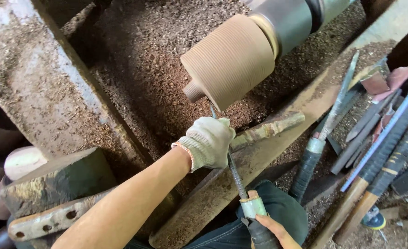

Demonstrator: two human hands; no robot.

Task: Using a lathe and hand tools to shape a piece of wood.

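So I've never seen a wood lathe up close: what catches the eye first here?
The ribbed wooden block on the lathe, upper centre, above a bed of sawdust. Below it the gloved left hand steadies a long chisel against the block, the bare right hand gripping its handle. More chisels lie at right.

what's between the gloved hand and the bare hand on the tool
In the head view, the tool's ridged metal shaft and its pale ferrule span the gap between the gloved left hand and the bare right hand.
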